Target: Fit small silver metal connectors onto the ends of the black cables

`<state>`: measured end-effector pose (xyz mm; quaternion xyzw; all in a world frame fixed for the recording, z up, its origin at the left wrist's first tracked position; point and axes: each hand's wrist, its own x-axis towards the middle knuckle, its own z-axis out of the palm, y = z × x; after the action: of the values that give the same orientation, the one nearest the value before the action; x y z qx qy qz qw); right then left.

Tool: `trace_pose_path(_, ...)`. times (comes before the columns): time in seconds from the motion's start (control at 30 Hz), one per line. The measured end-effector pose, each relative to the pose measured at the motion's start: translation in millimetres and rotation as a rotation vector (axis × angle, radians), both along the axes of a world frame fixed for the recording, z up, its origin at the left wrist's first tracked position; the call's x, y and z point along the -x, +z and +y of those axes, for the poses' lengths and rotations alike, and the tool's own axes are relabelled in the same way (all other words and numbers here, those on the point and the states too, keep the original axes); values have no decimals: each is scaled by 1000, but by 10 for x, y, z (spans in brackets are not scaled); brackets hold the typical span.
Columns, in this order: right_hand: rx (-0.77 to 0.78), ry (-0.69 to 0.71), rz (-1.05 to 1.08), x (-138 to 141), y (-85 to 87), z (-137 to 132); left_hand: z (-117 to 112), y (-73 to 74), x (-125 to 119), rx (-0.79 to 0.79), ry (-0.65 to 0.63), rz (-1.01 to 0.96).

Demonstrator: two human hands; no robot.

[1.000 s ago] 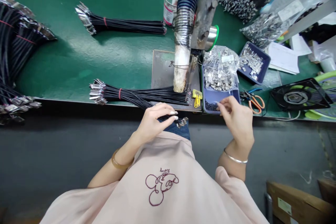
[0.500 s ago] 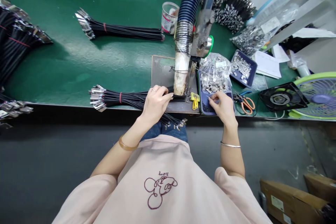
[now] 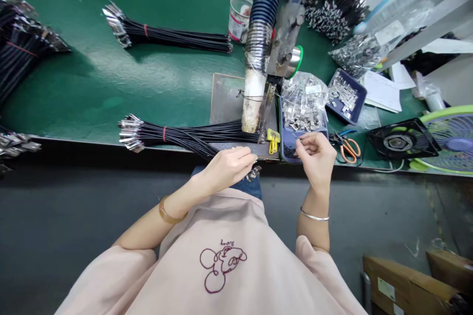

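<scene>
black cables (image 3: 185, 134) are laid along the front of the table (image 3: 92, 98). the left hand (image 3: 231, 166) is held palm down at their loose strands, its grip hidden; the right hand's (image 3: 317, 156) fingertips are bunched over the blue tray (image 3: 287, 139), any hold unclear.

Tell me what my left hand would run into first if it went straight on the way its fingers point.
Probably the yellow piece near the front right corner of the gray board; depth is unclear, so your left hand might pass above or in front of it.
</scene>
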<state>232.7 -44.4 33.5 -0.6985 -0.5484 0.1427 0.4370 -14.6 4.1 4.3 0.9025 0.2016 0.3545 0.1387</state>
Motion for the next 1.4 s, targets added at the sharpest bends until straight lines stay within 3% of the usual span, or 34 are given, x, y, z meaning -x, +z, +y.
trace_pose_path(0.1,-24,61,282,245,49,-131,-43,-12,-88,65,61,-84)
trace_pose_path(0.27,-173,68,133,648,-77,-222,-52,-34,-131,326,66,-242)
trace_pose_path(0.43,-71,150,369,718,-280,-159,-17,37,-66,769,33,-192)
trace_pose_path(0.53,-20,226,476,711,-352,-125,14,75,-40,919,-16,-155)
trace_pose_path(0.73,-50,240,465,769,-378,-132,33,85,-34,1043,-56,-151)
trace_pose_path(1.03,-201,293,98,738,-376,-187,30,118,-21,1186,-80,-169)
trace_pose_path(1.17,-54,353,303,701,-372,-203,13,163,22,1260,-124,-131)
trace_pose_path(1.27,-16,297,454,684,-358,-218,-28,160,42,1286,-76,-151)
trace_pose_path(1.4,-113,144,329,683,-335,-246,-76,107,9,1258,46,-297)
